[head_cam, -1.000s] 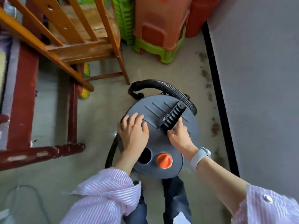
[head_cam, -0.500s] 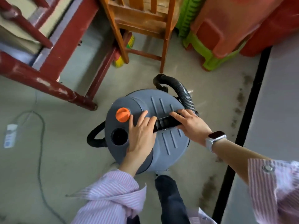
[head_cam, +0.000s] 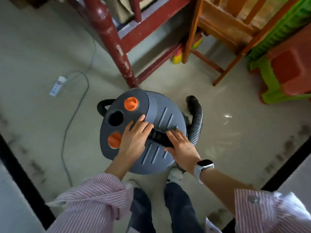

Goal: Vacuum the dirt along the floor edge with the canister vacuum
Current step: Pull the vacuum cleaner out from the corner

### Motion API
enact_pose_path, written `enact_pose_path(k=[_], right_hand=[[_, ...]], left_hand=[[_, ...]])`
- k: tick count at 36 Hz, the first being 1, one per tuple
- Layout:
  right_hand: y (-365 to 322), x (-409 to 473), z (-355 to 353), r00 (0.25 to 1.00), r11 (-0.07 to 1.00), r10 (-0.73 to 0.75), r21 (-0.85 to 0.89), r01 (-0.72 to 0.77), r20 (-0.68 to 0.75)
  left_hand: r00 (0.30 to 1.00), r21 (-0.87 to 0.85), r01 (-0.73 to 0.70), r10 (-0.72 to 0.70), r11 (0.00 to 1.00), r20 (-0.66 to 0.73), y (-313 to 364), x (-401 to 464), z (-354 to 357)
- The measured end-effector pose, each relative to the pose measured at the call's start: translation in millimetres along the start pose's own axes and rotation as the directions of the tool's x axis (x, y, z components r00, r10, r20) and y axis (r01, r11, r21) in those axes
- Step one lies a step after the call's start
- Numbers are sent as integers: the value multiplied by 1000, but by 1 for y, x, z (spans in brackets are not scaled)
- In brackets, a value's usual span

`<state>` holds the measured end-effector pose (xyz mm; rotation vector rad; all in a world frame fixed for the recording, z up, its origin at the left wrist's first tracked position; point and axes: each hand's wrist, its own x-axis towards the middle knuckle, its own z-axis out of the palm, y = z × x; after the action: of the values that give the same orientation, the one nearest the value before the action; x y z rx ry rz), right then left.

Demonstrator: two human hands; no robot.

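Note:
The grey canister vacuum stands on the floor in front of my feet, with two orange knobs on its left side. A black ribbed hose curls around its right. My left hand lies flat on the lid, fingers straight, at the left end of the black top handle. My right hand rests on the handle's right end, fingers laid over it. Dark dirt smudges run along the black skirting on the right, and more dirt lies by the skirting on the left.
A dark red furniture leg stands just beyond the vacuum. A wooden chair and stacked green and orange stools fill the far right. A white power strip and its cable lie on the floor at left.
The view has swung left and the canister has turned with it. Its orange knobs now sit at the far left, and my right hand has slid further over the handle.

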<state>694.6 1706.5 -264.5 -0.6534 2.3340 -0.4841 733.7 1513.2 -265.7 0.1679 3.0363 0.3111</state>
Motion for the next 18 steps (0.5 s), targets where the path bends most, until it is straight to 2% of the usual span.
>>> enact_pose_path(k=[5,8,12,14,18], right_hand=[[-53,31,17,999,1000,-10,13,9,48],[-84,51,21,998,1000,-21,-3,21,54],[-122,82,27,998,999,-15,-31,17,59],[-142,96,31,999,999,-8,-30,10,39],[-185,124,37,1000,1000,18,-22,-19,-20]], left_hand=[[978,-20,204,-205,979,-26,-39,-34,-5],[937,-48,338,-341,940,-71,-64,-55,-6],[871,-33,491,-491,871,-16,-108,-84,-7],[852,-5,523,-523,852,9,-131,-93,-8],[861,-7,509,-509,861,7,-179,-99,-14]])
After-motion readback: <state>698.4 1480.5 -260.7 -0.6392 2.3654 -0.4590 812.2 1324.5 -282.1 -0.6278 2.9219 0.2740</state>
